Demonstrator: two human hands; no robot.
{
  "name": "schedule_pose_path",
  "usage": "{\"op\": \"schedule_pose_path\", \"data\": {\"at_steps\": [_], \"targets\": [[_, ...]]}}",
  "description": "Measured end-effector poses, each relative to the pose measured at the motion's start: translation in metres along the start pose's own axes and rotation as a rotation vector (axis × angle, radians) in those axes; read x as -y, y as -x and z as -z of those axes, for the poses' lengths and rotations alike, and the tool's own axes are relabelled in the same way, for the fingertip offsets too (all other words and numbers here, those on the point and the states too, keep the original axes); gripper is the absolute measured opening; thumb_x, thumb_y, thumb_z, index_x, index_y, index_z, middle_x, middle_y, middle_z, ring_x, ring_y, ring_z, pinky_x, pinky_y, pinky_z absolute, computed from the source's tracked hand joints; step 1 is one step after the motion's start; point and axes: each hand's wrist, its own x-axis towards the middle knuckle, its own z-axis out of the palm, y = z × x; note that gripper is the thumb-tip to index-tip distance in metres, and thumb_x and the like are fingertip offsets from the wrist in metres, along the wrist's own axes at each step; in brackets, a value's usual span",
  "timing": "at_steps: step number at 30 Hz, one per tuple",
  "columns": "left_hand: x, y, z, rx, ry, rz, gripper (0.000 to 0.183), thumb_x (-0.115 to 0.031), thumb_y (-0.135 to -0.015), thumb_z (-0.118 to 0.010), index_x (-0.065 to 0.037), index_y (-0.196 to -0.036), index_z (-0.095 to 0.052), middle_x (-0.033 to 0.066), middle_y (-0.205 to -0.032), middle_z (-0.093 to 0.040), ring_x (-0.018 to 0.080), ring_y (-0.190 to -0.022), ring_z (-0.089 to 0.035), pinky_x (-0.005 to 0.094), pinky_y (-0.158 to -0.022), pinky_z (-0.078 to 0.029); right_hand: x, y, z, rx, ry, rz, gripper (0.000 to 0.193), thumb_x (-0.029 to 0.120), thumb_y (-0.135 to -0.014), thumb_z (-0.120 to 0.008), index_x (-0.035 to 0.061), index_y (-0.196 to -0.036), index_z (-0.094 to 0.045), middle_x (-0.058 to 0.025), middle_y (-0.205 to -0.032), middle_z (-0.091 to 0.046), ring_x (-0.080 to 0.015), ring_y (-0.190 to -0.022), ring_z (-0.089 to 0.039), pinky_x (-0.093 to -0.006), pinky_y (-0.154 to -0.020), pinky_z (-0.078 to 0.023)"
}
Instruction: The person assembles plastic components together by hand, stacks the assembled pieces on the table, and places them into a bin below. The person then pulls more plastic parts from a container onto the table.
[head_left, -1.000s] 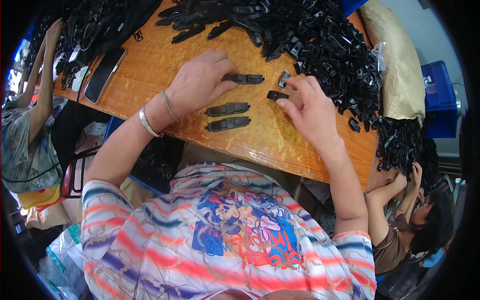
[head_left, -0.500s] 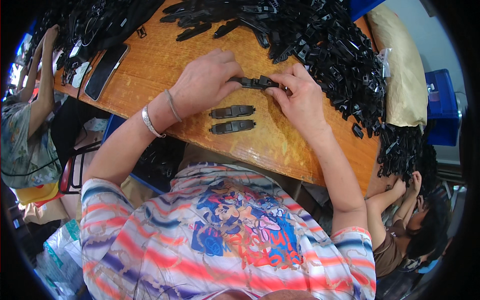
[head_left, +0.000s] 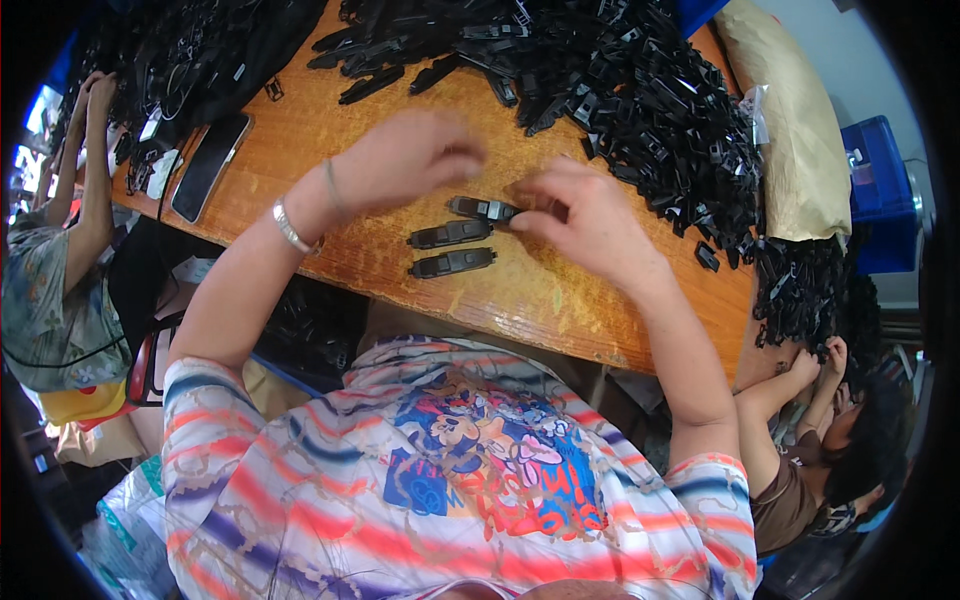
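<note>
My right hand (head_left: 590, 215) pinches the right end of a black plastic buckle (head_left: 484, 208) between thumb and fingers, low over the wooden table. Just nearer to me, two similar black buckles lie flat side by side, the upper one (head_left: 450, 234) and the lower one (head_left: 453, 263). Above them and to the left, my left hand (head_left: 415, 155) is in the air, smeared by motion. Its fingers look loosely bent and apart from the thumb, with nothing visible between them.
A big heap of black plastic parts (head_left: 640, 120) covers the table's far right. Dark straps and parts (head_left: 200, 60) lie far left, near a phone (head_left: 210, 165). A tan sack (head_left: 790, 130) and blue bin (head_left: 880, 190) stand right. Other people work at both sides.
The held buckle has come down toward me, beside the two lying buckles. My left hand has let go of its left end and moved off; my right hand still holds the other end.
</note>
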Motion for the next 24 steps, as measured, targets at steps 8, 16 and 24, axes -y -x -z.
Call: {"op": "schedule_pose_path", "data": {"at_steps": [8,16,24], "targets": [[0.033,-0.071,-0.018,-0.214,-0.632,-0.023,0.030,-0.003,-0.095,-0.068,-0.013,-0.122,-0.075,0.0083,-0.114,-0.070,0.0302,-0.114,-0.071,0.0400,-0.093,-0.062,-0.038,0.011,0.012,-0.133,0.433,0.128,0.041,-0.005,-0.088,-0.072,0.0103,-0.126,-0.075,-0.0127,-0.120,-0.065,-0.0358,-0.110,-0.072,-0.0451,-0.091,-0.062],[0.002,-0.049,-0.023,-0.240,-0.529,-0.091,0.018,-0.013,-0.094,-0.078,-0.006,-0.109,-0.070,0.0109,-0.109,-0.066,0.0342,-0.110,-0.066,0.0464,-0.089,-0.057,-0.035,0.017,0.015,-0.169,0.265,-0.002,0.032,-0.001,-0.087,-0.079,0.0059,-0.118,-0.072,-0.0136,-0.114,-0.064,-0.0356,-0.103,-0.073,-0.0467,-0.083,-0.061],[-0.021,-0.016,-0.034,-0.268,-0.138,-0.040,0.027,-0.018,-0.092,-0.084,-0.005,-0.114,-0.074,0.0134,-0.105,-0.071,0.0376,-0.100,-0.069,0.0473,-0.087,-0.057,-0.028,0.026,-0.016,-0.367,-0.364,-0.073,0.033,0.004,-0.086,-0.086,0.0032,-0.117,-0.077,-0.0134,-0.108,-0.067,-0.0299,-0.091,-0.070,-0.0384,-0.076,-0.060]]}}
